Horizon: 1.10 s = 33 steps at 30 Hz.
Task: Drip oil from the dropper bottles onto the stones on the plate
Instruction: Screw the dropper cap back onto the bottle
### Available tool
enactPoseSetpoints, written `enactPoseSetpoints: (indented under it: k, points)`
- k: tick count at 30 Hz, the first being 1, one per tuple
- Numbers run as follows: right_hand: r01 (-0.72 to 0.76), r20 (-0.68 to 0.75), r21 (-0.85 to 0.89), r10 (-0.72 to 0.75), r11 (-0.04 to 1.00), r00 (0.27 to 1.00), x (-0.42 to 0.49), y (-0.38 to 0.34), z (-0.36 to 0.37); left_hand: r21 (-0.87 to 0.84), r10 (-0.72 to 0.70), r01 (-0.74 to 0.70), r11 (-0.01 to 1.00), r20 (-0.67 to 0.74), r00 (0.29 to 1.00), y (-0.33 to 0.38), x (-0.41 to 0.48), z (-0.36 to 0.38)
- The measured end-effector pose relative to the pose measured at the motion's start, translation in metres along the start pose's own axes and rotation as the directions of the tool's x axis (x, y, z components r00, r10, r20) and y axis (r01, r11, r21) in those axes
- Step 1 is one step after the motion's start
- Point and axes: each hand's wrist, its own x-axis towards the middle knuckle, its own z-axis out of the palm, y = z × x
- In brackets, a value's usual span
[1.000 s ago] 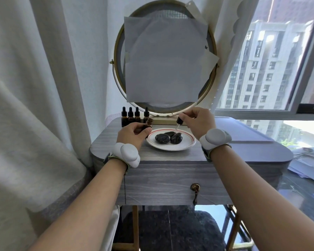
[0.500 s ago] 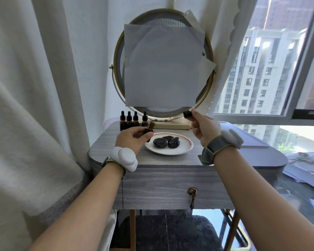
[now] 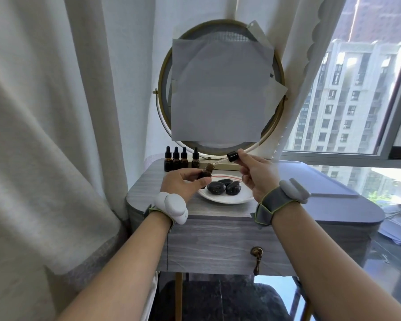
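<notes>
Swinging dropper [image 3: 232,157] back from stones [image 3: 225,187] on plate [image 3: 229,200] to amber bottle [image 3: 206,174] mouth | right hand [image 3: 257,176] grip pinches black cap | left hand [image 3: 183,185] grip curled round bottle, held just above worktop [image 3: 218,210] beside plate | judgement: dosing done, recapping next.

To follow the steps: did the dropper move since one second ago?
Yes. The dropper rose from over the plate and its tip swung left, to the bottle mouth.
</notes>
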Motion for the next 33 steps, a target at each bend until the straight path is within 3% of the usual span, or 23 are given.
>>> enactPoseSetpoints:
  k: [9,15,20,33]
  points:
    - [0.063,-0.012,-0.064,-0.064,0.996,0.998,0.001,0.002,0.003,-0.033,0.010,-0.010,0.999,0.002,1.000,-0.001,-0.001,0.001]
    - [0.326,0.069,-0.362,-0.324,0.873,0.944,-0.001,-0.002,0.008,-0.053,0.016,-0.016,0.998,0.007,1.000,0.001,-0.001,0.001]
    - [0.485,0.197,-0.403,-0.444,0.776,0.874,-0.006,0.000,0.014,-0.075,0.024,-0.024,0.997,-0.005,1.000,-0.001,-0.001,0.001]
    - [0.599,0.401,-0.477,-0.447,0.643,0.800,-0.012,0.008,0.021,-0.100,0.038,-0.037,0.994,0.000,0.999,0.002,-0.002,0.001]
